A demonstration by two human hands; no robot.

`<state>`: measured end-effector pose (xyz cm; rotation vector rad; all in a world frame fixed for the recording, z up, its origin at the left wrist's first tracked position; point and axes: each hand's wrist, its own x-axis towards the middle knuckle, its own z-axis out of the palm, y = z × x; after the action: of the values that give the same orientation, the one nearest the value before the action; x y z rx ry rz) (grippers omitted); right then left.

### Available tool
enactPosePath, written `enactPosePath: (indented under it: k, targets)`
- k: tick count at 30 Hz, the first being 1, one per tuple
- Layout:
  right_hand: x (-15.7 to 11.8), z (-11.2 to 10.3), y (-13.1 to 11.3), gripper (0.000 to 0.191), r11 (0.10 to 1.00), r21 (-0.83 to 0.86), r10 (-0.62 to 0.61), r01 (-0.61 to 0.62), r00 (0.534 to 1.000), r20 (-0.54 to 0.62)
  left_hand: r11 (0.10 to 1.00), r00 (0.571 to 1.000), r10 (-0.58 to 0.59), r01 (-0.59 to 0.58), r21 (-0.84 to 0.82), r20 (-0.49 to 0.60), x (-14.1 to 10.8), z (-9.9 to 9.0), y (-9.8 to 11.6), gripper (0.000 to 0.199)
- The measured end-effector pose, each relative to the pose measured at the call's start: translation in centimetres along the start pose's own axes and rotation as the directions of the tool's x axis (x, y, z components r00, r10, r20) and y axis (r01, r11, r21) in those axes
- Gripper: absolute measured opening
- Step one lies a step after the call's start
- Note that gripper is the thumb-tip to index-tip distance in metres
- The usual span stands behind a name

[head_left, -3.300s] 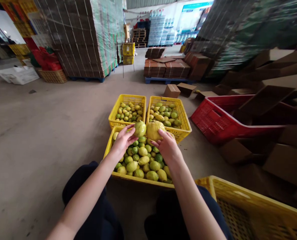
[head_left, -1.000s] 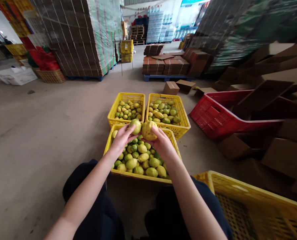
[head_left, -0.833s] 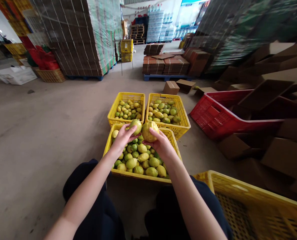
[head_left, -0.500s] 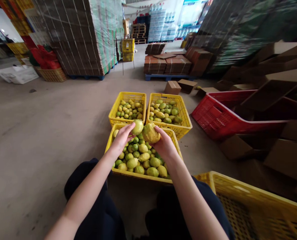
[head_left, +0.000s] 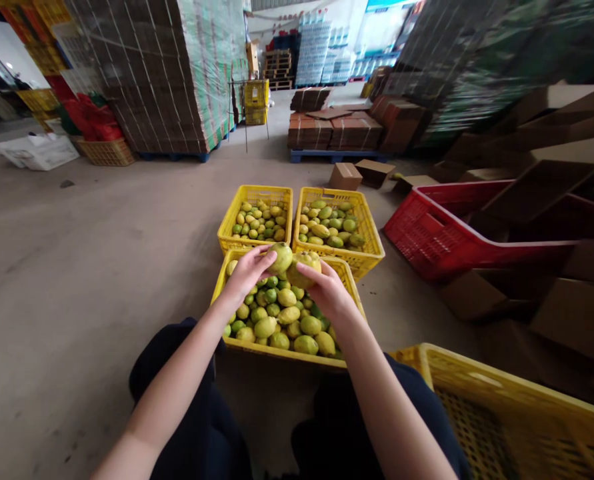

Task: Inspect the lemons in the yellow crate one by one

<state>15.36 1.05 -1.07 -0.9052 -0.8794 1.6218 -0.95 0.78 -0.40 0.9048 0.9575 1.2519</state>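
Above the near yellow crate (head_left: pixel 281 355) my two hands are close together, each closed on a lemon. My left hand (head_left: pixel 249 272) grips a smooth yellow-green lemon (head_left: pixel 281 257), thumb on its near side. A larger, knobbly lemon (head_left: pixel 301 277) is held in my right hand (head_left: pixel 328 288), with the thumb across its front. The two fruits are side by side and seem to touch. Beneath them the near crate holds many green and yellow lemons (head_left: pixel 288 315). Part of that pile is hidden behind my hands and forearms.
Two more yellow crates, left (head_left: pixel 221 230) and right (head_left: pixel 377 240), hold lemons just beyond. A red crate (head_left: pixel 427 250) with cardboard stands to the right. Another yellow crate (head_left: pixel 481 377) is beside my right leg. Flattened cartons (head_left: pixel 357 130) lie on a blue pallet.
Both lemons have been turned in my fingers. My right thumb has moved onto the front of the knobbly lemon, and the left lemon has shifted slightly right. The crates have stayed put.
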Motion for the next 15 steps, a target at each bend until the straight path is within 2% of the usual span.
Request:
enactPosePath:
  k: [6,10,15]
  targets:
    - [-0.47,-0.57,-0.55,0.054,0.97,-0.175,-0.178,0.167,0.983,-0.048,0.999,0.995,0.043,-0.044,0.007,0.088,-0.14,-0.44,0.27,0.047]
    - [-0.72,-0.66,-0.85,0.051,0.912,-0.302,-0.301,0.277,0.953,-0.034,0.996,0.987,0.09,-0.089,-0.011,0.134,-0.15,-0.59,0.45,0.045]
    - [-0.71,-0.82,-0.74,0.051,0.892,-0.304,-0.351,0.335,0.936,0.003,0.994,0.983,0.113,-0.111,-0.022,0.145,-0.12,-0.5,0.56,0.046]
